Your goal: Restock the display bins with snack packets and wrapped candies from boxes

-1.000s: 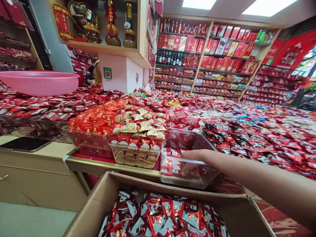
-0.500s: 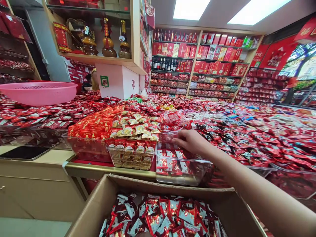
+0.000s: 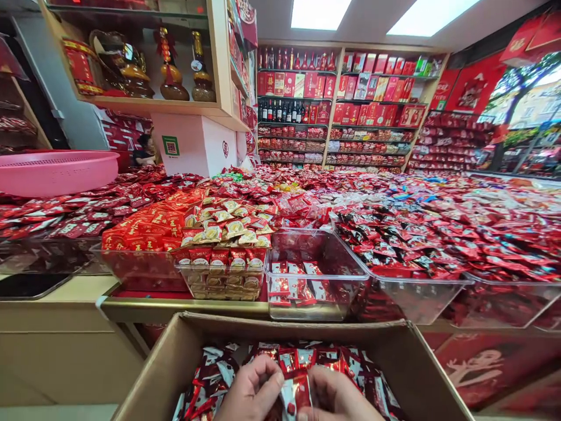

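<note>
Red-and-white packet (image 3: pixel 293 400), small and glossy, is held between a person's two bare hands, low in the middle of the view, over an open cardboard box (image 3: pixel 425 374). The left hand (image 3: pixel 254 389) grasps the packet's left edge, thumb and forefinger pinched together. The right hand (image 3: pixel 339 397) grasps it from the right, its fingers curled inward at that edge. Beneath and behind both hands, a loose pile of similar packets (image 3: pixel 213 374), red, white and dark red, lies at all angles in the box.

Just beyond the box runs a tabletop with a gold-coloured front edge (image 3: pixel 188 307). On it, slightly right of centre, stands a clear plastic bin (image 3: pixel 348 298); a few red-and-white packets are lined up neatly along its bottom, toward the left, well below the rim. Touching or just beside it on the left, another clear bin is heaped above its rim with gold-and-red packets (image 3: pixel 219 234) marked "DURIAN". Farther left come bright red packets (image 3: pixel 144 231) with gold lettering, then a dark, flat device (image 3: pixel 35 285) lying near a pink plastic basket (image 3: pixel 61 175).

To the right, a broad heap of mostly red packets (image 3: pixel 394 245) spreads away. Along the back wall, shelves (image 3: pixel 326 117) carry bottles, red boxes and rows of packets.
</note>
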Tool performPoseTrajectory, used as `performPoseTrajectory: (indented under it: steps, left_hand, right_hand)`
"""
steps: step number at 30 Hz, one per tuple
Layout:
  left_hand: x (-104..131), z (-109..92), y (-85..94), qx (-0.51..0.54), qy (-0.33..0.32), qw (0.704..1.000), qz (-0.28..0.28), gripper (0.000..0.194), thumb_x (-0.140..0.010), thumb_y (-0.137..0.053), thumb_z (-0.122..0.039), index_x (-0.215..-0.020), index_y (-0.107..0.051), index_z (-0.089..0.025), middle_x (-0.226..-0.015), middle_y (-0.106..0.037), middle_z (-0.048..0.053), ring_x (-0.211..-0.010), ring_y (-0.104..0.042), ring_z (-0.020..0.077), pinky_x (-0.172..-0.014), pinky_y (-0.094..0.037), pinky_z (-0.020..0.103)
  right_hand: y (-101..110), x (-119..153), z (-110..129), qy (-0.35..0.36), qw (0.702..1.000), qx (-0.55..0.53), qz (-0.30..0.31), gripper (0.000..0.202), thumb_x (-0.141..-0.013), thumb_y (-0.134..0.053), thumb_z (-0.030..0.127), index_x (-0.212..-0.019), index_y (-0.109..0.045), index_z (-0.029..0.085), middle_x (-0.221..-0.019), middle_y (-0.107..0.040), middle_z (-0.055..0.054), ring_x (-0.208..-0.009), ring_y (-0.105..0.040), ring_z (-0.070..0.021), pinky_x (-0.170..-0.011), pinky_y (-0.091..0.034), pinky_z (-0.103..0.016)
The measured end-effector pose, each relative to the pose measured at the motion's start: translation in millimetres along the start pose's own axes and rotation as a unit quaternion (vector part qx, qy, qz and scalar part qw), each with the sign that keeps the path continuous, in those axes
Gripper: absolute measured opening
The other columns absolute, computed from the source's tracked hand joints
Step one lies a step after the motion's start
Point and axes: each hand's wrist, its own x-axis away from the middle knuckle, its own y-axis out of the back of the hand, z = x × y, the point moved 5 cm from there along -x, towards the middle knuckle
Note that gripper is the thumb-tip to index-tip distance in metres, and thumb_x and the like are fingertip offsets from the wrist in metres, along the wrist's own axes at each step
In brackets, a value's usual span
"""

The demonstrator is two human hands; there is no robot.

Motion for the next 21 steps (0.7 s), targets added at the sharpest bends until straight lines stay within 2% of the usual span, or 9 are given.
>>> performPoseTrajectory:
  steps: [2,4,6,8,12,16,18,21]
  left_hand:
    - [3.3,-3.9,-6.0,0.093,0.003,0.996,0.010,0.027,-0.068,-0.053,-0.043,-0.074,-0.047,-0.017,-0.062,-0.047,-0.004,-0.059,-0.044,0.0086,-0.059,-0.038,0.020]
    - [5.2,-7.3,-14.3,0.159,0.006,0.986,0.049,0.032,-0.063,-0.061,-0.037,-0.085,-0.048,-0.017,-0.073,-0.055,-0.001,-0.071,-0.050,0.0117,-0.069,-0.040,0.024]
    - [6.3,-9.3,-20.8,0.182,0.012,0.980,0.080,0.035,-0.060,-0.066,-0.029,-0.089,-0.049,-0.016,-0.083,-0.059,0.003,-0.081,-0.052,0.0146,-0.077,-0.039,0.028]
    - [6.7,-8.9,-23.5,0.176,0.031,0.980,0.083,0.032,-0.061,-0.065,-0.026,-0.087,-0.051,-0.015,-0.085,-0.060,0.004,-0.082,-0.054,0.0153,-0.080,-0.039,0.029]
    - [7.3,-7.4,-23.5,0.151,0.046,0.985,0.074,0.030,-0.061,-0.065,-0.027,-0.086,-0.054,-0.013,-0.082,-0.062,0.004,-0.081,-0.054,0.0156,-0.077,-0.041,0.028]
    - [7.9,-5.6,-22.9,0.155,0.052,0.984,0.070,0.033,-0.059,-0.067,-0.027,-0.087,-0.053,-0.014,-0.079,-0.061,0.003,-0.079,-0.053,0.0144,-0.074,-0.041,0.026]
    - [8.3,-4.0,-21.0,0.145,0.065,0.986,0.054,0.029,-0.061,-0.064,-0.030,-0.083,-0.053,-0.015,-0.070,-0.057,-0.001,-0.068,-0.051,0.0105,-0.065,-0.040,0.021]
    - [9.2,-1.7,-17.9,0.116,0.084,0.989,0.032,0.023,-0.067,-0.057,-0.037,-0.068,-0.051,-0.014,-0.055,-0.046,-0.006,-0.051,-0.039,0.0049,-0.049,-0.032,0.017]
  right_hand:
    - [-2.4,2.0,13.8,0.019,0.997,-0.072,-0.003,0.033,-0.054,-0.066,0.041,-0.077,-0.056,0.020,-0.068,-0.058,-0.001,-0.068,-0.053,-0.0157,-0.065,-0.041,-0.027]
    - [-3.0,5.3,23.1,0.032,0.994,-0.106,-0.022,0.035,-0.054,-0.067,0.040,-0.078,-0.056,0.018,-0.068,-0.057,-0.001,-0.069,-0.053,-0.0147,-0.068,-0.040,-0.028]
    - [-3.5,8.7,25.3,0.027,0.992,-0.119,-0.027,0.034,-0.055,-0.066,0.039,-0.078,-0.056,0.017,-0.069,-0.057,-0.001,-0.068,-0.052,-0.0131,-0.068,-0.040,-0.027]
    - [-2.6,11.8,23.2,0.011,0.991,-0.128,-0.033,0.031,-0.057,-0.065,0.039,-0.076,-0.056,0.016,-0.066,-0.055,0.000,-0.063,-0.049,-0.0105,-0.063,-0.039,-0.023]
    - [2.2,16.3,16.8,-0.028,0.990,-0.119,-0.068,0.025,-0.059,-0.064,0.038,-0.068,-0.055,0.015,-0.057,-0.050,0.003,-0.049,-0.040,-0.0055,-0.049,-0.033,-0.018]
    - [1.9,16.3,13.1,-0.034,0.990,-0.120,-0.066,0.025,-0.058,-0.065,0.038,-0.064,-0.054,0.016,-0.054,-0.047,0.005,-0.048,-0.038,-0.0054,-0.048,-0.031,-0.018]
    - [1.1,15.7,10.3,-0.026,0.992,-0.107,-0.055,0.025,-0.058,-0.065,0.038,-0.066,-0.054,0.016,-0.055,-0.047,0.004,-0.050,-0.038,-0.0061,-0.049,-0.031,-0.019]
    - [3.0,15.5,5.7,-0.006,0.997,-0.042,-0.060,0.025,-0.059,-0.064,0.038,-0.064,-0.053,0.016,-0.055,-0.047,0.004,-0.052,-0.039,-0.0074,-0.051,-0.030,-0.020]
